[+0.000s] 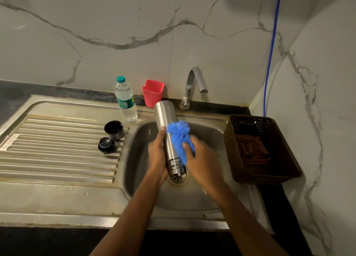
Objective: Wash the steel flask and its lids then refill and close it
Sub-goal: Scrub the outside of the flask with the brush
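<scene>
The steel flask [166,119] is held upside down over the sink basin [142,140], its threaded mouth pointing down toward the drain [178,177]. My left hand [157,155] grips its lower body. My right hand [202,157] holds a blue scrubber [180,138] pressed against the flask's right side. On the ribbed drainboard [57,140] lie two black lids: an open cup lid [114,129] and an inner stopper [106,145].
A clear water bottle [125,99] with a teal cap and a red cup [153,92] stand behind the basin. The chrome tap [192,84] shows no water running. A brown perforated basket [258,150] with a cloth sits to the right.
</scene>
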